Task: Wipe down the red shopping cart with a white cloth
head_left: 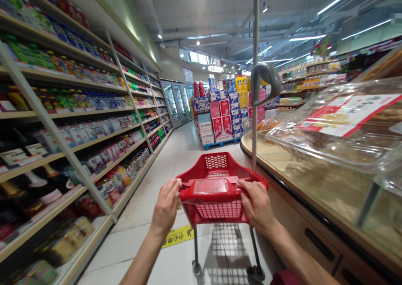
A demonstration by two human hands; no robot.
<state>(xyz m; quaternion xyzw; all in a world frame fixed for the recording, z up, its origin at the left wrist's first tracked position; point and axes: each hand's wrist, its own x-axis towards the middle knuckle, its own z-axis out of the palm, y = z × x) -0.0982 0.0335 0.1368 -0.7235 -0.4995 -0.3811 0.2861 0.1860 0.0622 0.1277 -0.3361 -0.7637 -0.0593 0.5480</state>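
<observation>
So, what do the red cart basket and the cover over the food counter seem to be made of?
The red cart basket looks like moulded plastic: glossy, one colour, with a perforated grid. The cover looks like clear plastic or acrylic; food shows through it and it reflects light.

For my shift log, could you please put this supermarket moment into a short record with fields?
place: supermarket aisle, tiled floor
left hand: grips the left end of the red shopping cart's handle
right hand: grips the right end of the handle
red shopping cart: basket looks empty, wheels on the floor
left side: shelves stocked with packaged goods
right side: curved counter with clear lidded food bins
ahead: stacked boxes on a blue pallet
floor mark: yellow sticker under the cart
</observation>
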